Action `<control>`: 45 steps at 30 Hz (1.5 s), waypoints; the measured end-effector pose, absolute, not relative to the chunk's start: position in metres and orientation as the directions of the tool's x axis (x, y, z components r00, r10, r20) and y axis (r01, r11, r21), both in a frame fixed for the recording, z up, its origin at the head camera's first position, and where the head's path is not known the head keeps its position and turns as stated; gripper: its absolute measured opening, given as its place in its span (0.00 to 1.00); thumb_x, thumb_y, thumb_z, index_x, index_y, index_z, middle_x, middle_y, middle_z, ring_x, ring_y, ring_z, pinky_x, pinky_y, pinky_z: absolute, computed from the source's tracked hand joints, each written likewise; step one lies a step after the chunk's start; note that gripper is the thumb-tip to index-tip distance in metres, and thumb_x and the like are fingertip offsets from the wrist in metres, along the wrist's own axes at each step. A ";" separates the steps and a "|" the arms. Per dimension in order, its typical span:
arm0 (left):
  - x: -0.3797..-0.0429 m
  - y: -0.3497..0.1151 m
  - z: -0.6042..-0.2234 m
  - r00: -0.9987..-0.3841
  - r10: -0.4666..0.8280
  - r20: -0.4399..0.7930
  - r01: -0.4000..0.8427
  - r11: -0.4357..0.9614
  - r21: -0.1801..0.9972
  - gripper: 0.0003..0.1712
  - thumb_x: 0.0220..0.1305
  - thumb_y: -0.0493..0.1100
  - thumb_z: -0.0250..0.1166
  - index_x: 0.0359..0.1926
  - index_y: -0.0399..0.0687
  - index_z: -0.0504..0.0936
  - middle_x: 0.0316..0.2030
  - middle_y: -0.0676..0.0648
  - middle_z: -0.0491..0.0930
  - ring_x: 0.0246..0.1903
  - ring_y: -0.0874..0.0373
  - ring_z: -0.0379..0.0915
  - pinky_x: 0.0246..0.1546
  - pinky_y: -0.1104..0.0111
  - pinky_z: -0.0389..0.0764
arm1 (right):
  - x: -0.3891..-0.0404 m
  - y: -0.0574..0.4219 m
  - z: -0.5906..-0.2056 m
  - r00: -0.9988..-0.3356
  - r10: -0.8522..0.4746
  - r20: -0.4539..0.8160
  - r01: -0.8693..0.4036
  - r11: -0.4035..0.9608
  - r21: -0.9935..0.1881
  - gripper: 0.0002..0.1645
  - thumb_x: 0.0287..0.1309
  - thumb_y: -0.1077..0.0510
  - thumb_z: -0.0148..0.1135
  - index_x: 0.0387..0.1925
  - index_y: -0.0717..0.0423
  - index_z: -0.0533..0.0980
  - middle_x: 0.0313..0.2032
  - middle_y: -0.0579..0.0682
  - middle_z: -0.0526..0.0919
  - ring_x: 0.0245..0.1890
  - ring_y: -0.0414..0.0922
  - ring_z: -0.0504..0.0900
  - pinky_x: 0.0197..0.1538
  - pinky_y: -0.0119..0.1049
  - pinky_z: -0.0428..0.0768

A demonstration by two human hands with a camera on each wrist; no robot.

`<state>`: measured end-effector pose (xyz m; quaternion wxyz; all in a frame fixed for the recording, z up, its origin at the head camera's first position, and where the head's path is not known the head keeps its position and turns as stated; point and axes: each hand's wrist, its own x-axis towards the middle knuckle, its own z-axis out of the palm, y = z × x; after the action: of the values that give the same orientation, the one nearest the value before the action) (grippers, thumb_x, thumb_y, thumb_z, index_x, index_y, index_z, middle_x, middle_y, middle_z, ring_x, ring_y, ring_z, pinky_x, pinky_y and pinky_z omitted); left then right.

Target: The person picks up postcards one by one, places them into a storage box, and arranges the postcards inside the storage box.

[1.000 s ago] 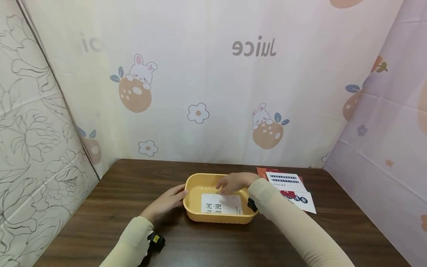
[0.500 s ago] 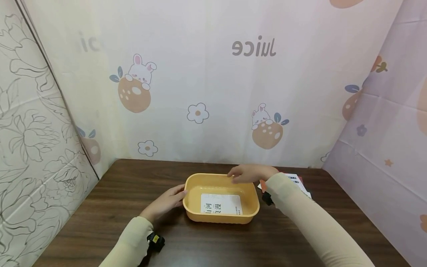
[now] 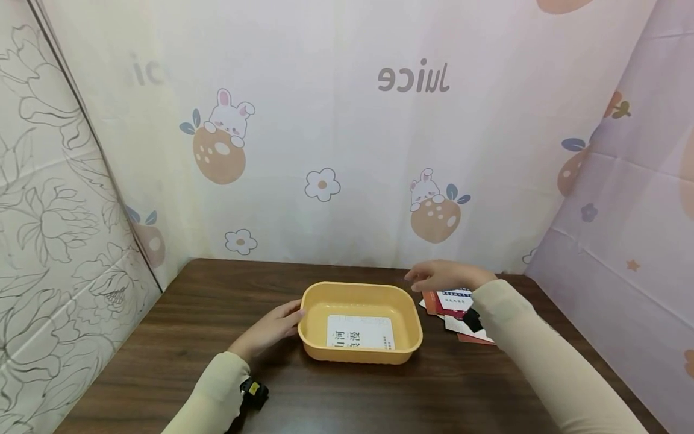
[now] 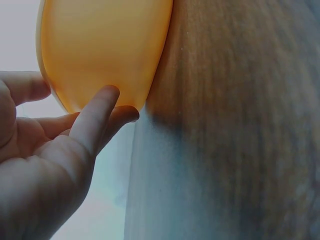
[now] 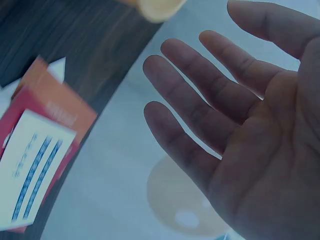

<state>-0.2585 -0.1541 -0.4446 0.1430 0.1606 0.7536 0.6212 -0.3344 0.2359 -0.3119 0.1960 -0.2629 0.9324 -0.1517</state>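
A yellow plastic basin (image 3: pixel 360 357) sits on the brown table, with a white printed card (image 3: pixel 359 331) lying flat in its bottom. My left hand (image 3: pixel 271 328) rests at the basin's left end. In the left wrist view, its fingers (image 4: pixel 95 120) lie against the outer wall and the thumb is right at the rim. Nothing is in my right hand (image 5: pixel 240 130), raised beyond the basin's right end with fingers extended and spread. Under and beside that hand, several red, orange and white printed cards (image 3: pixel 455 301) lie in an overlapping pile, partly hidden by the arm.
The dark wood table (image 3: pixel 217 289) reaches back to a patterned curtain (image 3: pixel 336 132). More patterned cloth hangs at the left and right sides. Black wrist cameras (image 3: pixel 253 393) are strapped below the sleeves.
My right hand has lifted out of the basin and moved right, above the card pile, while the card stayed inside. The left hand and basin have kept their places.
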 end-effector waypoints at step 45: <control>-0.257 -0.155 -0.446 -0.900 0.435 0.002 0.076 0.153 0.985 0.32 0.81 0.44 0.48 0.75 0.29 0.54 0.71 0.30 0.60 0.67 0.39 0.63 0.62 0.54 0.74 | -0.368 0.373 -0.387 -0.968 -0.130 -0.214 -0.031 0.910 -0.414 0.39 0.64 0.43 0.65 0.59 0.74 0.72 0.55 0.74 0.75 0.54 0.71 0.74 0.51 0.67 0.76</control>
<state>-0.2569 -0.1553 -0.4460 0.1427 0.1715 0.7456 0.6279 -0.3682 0.3728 -0.3865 0.1194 -0.0416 0.9699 -0.2083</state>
